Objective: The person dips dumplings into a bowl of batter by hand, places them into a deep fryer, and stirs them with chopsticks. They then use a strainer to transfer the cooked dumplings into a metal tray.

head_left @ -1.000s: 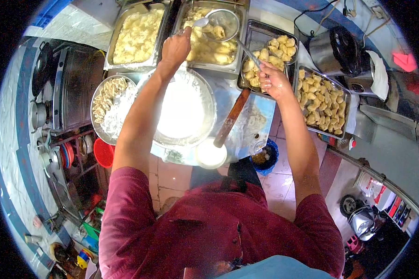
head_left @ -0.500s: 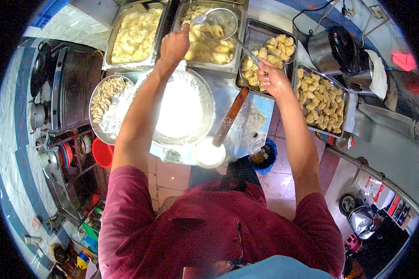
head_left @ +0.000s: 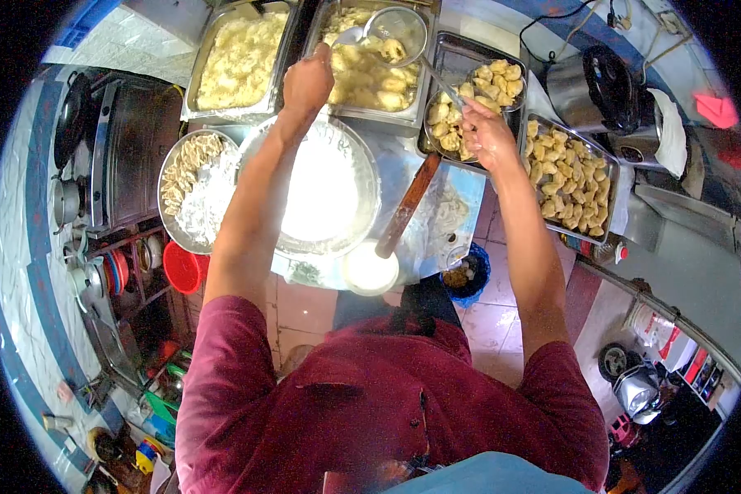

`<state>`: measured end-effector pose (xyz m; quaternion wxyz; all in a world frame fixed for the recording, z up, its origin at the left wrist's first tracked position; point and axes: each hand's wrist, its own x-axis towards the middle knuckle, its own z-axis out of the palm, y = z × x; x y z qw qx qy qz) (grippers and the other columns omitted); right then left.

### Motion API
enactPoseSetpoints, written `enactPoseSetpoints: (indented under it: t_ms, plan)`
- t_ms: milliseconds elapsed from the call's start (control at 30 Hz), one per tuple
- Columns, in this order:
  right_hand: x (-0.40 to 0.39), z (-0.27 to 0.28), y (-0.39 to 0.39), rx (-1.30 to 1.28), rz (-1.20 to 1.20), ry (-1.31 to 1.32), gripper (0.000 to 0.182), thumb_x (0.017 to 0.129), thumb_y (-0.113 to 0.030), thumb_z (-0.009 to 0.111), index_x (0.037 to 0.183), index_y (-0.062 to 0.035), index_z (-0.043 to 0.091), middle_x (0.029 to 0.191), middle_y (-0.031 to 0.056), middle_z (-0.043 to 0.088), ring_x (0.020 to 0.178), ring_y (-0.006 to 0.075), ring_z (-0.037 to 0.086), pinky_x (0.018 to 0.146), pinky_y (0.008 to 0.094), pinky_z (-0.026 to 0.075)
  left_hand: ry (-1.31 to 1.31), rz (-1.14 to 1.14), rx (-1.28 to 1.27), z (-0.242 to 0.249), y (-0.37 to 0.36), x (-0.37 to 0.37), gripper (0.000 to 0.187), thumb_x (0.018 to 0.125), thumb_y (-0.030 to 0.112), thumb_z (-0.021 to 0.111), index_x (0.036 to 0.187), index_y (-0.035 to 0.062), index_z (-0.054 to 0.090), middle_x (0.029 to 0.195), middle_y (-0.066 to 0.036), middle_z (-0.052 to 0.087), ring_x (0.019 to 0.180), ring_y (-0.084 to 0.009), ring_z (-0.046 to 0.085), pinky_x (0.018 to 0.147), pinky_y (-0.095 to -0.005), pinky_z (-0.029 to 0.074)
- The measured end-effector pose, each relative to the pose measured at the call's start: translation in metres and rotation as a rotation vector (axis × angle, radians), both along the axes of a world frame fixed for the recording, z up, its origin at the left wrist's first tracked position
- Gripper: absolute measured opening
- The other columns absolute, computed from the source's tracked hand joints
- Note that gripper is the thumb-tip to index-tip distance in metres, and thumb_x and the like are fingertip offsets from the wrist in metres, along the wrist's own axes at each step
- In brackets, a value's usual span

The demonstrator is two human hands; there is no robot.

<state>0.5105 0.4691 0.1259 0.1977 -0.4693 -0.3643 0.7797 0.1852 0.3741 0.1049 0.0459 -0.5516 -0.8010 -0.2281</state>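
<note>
My left hand (head_left: pixel 309 81) is closed around the handle of a metal spoon (head_left: pixel 351 35), whose bowl sits at the strainer's left edge. In my right hand (head_left: pixel 487 136) is the long handle of a round mesh strainer (head_left: pixel 403 26). The strainer hangs over the right fryer (head_left: pixel 420 86), with a few golden fried pieces (head_left: pixel 393 50) in it. More pale-yellow pieces float in the oil below. Beside my right hand, a dark tray (head_left: pixel 461 49) carries fried pieces in round containers.
A second fryer (head_left: pixel 191 90) bubbles at left. Nearer are a bowl of floured dough pieces (head_left: pixel 186 177), a large flour basin (head_left: pixel 369 177), a white cup (head_left: pixel 371 276) and a wooden stick (head_left: pixel 412 206). Another tray of fried pieces (head_left: pixel 564 177) stands at right.
The strainer has shifted slightly right and away from me, and the pieces in it have slid right. Both hands keep their holds and have moved only a little.
</note>
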Motion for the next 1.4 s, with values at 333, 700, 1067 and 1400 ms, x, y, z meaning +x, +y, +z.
enactPoseSetpoints:
  t_ms: [333, 700, 1067, 1400]
  plan:
    - [0.005, 0.019, 0.002, 0.081, 0.057, -0.11, 0.053, 0.101, -0.012, 0.055, 0.149, -0.0007, 0.037, 0.075, -0.0013, 0.049, 0.052, 0.0037, 0.034, 0.042, 0.0198, 0.027, -0.218, 0.118, 0.164, -0.002, -0.046, 0.03, 0.008, 0.095, 0.013, 0.052, 0.095, 0.0056, 0.054, 0.074, -0.029, 0.063, 0.072, -0.0508, 0.063, 0.063, -0.0597, 0.049]
    - [0.01, 0.04, -0.008, 0.183, 0.038, -0.217, 0.052, 0.101, -0.013, 0.055, 0.149, 0.0006, 0.039, 0.07, -0.0025, 0.049, 0.051, 0.0033, 0.034, 0.042, 0.0199, 0.027, -0.341, 0.183, 0.166, 0.01, -0.055, 0.064, 0.006, 0.094, 0.01, 0.053, 0.093, 0.005, 0.056, 0.078, -0.028, 0.064, 0.075, -0.0497, 0.063, 0.064, -0.0572, 0.048]
    - [0.027, 0.04, 0.0, 0.156, 0.032, -0.171, 0.047, 0.1, -0.013, 0.057, 0.144, 0.0001, 0.046, 0.072, -0.0007, 0.053, 0.047, 0.0042, 0.037, 0.04, 0.0213, 0.029, -0.599, 0.596, -0.096, -0.043, -0.286, 0.124, 0.021, 0.101, 0.015, 0.05, 0.1, -0.0037, 0.059, 0.08, -0.017, 0.064, 0.07, -0.0273, 0.061, 0.065, -0.0404, 0.049]
    - [0.041, 0.059, -0.016, 0.123, 0.024, -0.2, 0.046, 0.102, -0.011, 0.052, 0.146, -0.0005, 0.042, 0.072, -0.0016, 0.048, 0.05, 0.0032, 0.034, 0.041, 0.0197, 0.026, -0.654, 0.69, -0.529, -0.092, -0.365, 0.193, 0.035, 0.099, 0.031, 0.054, 0.111, -0.0002, 0.063, 0.096, -0.029, 0.068, 0.091, -0.0431, 0.066, 0.08, -0.0502, 0.05]
